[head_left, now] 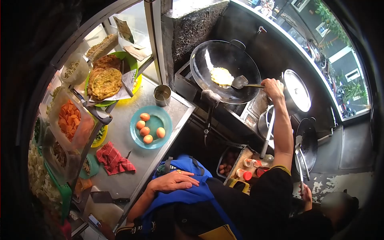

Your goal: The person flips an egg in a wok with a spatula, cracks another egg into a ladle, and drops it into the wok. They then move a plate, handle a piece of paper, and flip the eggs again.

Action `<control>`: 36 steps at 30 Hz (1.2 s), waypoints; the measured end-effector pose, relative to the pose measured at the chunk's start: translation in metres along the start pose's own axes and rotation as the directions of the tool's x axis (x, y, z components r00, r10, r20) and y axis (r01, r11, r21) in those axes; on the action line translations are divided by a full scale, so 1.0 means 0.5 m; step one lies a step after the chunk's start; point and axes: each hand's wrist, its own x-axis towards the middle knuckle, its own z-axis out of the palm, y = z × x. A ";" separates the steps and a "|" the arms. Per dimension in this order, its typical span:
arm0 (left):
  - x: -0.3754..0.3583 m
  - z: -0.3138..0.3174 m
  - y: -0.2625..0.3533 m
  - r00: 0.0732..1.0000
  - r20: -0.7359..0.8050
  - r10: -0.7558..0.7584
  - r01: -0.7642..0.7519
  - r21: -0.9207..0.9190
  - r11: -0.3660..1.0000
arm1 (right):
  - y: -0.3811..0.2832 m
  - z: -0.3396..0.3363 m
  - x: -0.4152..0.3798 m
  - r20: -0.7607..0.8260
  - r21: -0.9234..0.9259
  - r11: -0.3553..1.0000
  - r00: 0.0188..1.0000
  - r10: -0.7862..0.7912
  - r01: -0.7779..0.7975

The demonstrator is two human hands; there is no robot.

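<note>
The spatula (pixel 241 83) is gripped by its handle in the right hand (pixel 273 89), just beside the egg (pixel 221 76) in the wok (pixel 236 56). The left hand (pixel 174 181) is laid flat on the blue bag (pixel 202 195). The spatula seems stiff, best held far back; the soft egg is probably easily torn.

Omelette (pixel 221 76) lies beside the spatula (pixel 240 82) in the wok (pixel 245 62).

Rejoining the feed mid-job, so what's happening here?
The right hand holds a spatula in the large wok, its blade beside what looks like an omelette. The left hand rests on blue fabric. Five eggs sit on a blue plate. Nearby, a co-worker's hand holds a long utensil.
</note>
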 end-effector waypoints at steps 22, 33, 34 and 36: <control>0.005 0.010 -0.009 0.999 -0.019 0.027 -0.026 0.048 0.999 | -0.043 0.064 0.012 -0.254 -0.165 0.985 0.963 -0.095 0.054; 0.002 0.009 -0.018 1.000 -0.012 0.008 -0.008 0.039 0.999 | -0.055 0.030 0.001 -0.251 -0.213 0.977 0.967 -0.038 -0.017; 0.001 0.009 -0.020 1.000 0.011 -0.002 0.002 0.025 1.000 | -0.051 0.025 -0.001 -0.254 -0.119 0.992 0.967 0.001 -0.032; 0.003 0.008 -0.016 1.000 0.010 0.001 -0.001 0.021 1.000 | -0.040 0.034 0.002 -0.246 0.090 0.996 0.969 0.027 -0.005</control>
